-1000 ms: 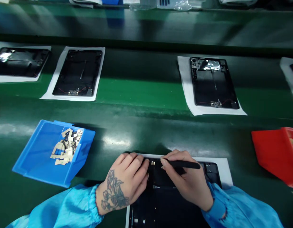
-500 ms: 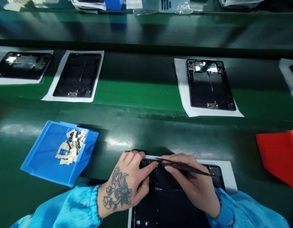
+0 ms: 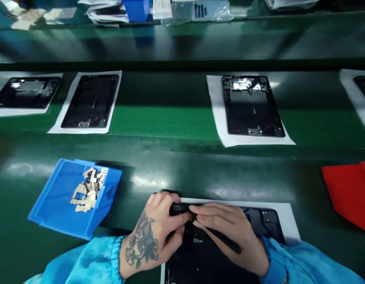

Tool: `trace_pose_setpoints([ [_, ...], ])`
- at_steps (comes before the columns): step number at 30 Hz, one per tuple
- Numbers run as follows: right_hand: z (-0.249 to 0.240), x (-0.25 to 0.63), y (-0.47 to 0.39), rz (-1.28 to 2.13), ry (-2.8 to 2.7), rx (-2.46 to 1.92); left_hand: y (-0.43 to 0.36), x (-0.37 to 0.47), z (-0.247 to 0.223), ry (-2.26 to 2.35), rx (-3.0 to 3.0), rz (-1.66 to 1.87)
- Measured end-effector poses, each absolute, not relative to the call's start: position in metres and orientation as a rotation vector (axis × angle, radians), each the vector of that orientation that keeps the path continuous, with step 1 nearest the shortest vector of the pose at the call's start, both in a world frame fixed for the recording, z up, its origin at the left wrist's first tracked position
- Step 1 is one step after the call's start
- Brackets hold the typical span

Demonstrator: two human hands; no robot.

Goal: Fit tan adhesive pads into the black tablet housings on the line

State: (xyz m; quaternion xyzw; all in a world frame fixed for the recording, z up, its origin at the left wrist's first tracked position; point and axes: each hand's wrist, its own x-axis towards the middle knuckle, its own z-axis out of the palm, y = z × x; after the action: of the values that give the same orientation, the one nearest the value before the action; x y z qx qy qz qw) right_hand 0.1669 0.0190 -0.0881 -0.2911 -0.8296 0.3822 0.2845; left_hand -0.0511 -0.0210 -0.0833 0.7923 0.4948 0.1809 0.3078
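Observation:
A black tablet back housing (image 3: 218,264) lies in front of me on a white sheet (image 3: 284,213), partly covered by my hands. My left hand (image 3: 158,228) grips its upper left edge, the fingers curled over the rim and the index finger stretched along the top inside. My right hand (image 3: 229,232) is closed on slim black tweezers (image 3: 223,238), held slanting. Their tips are down at the housing's top edge, beside my left index fingertip. What lies under the tips is too small and hidden to make out.
To the left stands a blue bin (image 3: 60,201) with small cream-coloured pieces (image 3: 89,191). A red bin (image 3: 348,193) is at the right. Beyond, several more housings, among them one at centre right (image 3: 253,106), lie on white sheets along a green strip (image 3: 158,122).
The tweezers have turned in my right hand, their back end now lower and nearer me. My right hand has flattened toward the housing's top edge. The left hand stays at the corner.

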Motion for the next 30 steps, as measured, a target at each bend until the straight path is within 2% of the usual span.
trace_pose_setpoints([
  [3, -0.089, 0.163, 0.019, 0.996, -2.218, -0.764, -0.021, -0.051, -0.083, 1.325, 2.102, 0.474],
  [7, -0.083, 0.161, 0.022, 1.186, -1.938, -1.024, -0.021, -0.053, -0.079, 1.303, 2.078, 0.500],
  [13, -0.070, 0.179, 0.026, 1.245, -1.566, -1.215, -0.014, -0.052, -0.081, 1.413, 1.980, 0.717],
  [18, -0.058, 0.195, 0.026, 1.253, -1.699, -1.383, -0.010, -0.045, -0.081, 1.504, 2.218, 0.677],
  [22, -0.058, 0.223, 0.031, 0.904, -2.008, -1.399, -0.012, -0.038, -0.074, 1.477, 2.323, 0.618],
  [26, -0.057, 0.248, 0.048, 0.645, -2.233, -1.432, -0.004, -0.020, -0.076, 1.485, 2.326, 0.411],
  [30, -0.044, 0.259, 0.102, 0.328, -2.388, -1.884, 0.008, -0.002, -0.076, 1.462, 2.320, 0.245],
])
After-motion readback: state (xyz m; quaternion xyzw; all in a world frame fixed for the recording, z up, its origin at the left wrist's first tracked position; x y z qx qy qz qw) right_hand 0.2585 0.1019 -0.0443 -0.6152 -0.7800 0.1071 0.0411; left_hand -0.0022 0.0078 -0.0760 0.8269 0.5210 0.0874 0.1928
